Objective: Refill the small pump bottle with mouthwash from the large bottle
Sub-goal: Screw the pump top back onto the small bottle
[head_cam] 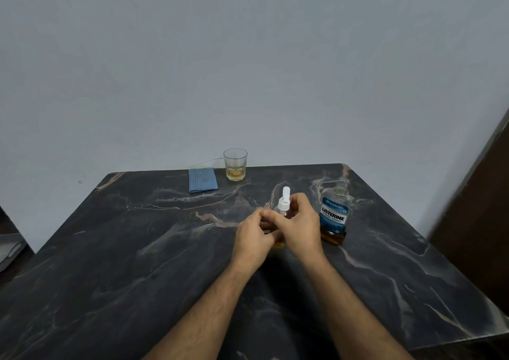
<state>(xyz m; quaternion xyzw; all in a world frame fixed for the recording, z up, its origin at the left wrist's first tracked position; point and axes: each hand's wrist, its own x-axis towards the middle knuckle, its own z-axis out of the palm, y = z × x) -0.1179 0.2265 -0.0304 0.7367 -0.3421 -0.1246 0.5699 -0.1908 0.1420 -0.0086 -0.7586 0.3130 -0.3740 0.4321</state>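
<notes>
Dark table (137,249): both hands (278,230) hide pump bottle's (284,201) body.

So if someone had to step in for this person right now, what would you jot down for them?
Left hand: grips the body of the small pump bottle, which stands on the table.
Right hand: fingers curled round the bottle's neck, at the white pump.
Large bottle: upright just right of the hands, cap off, only a little amber liquid at the bottom.
Also there: a glass with some amber liquid and a folded blue cloth at the far edge.
Done or left: amber liquid shows in the small bottle; whether the pump is going on or off, I cannot tell.
</notes>
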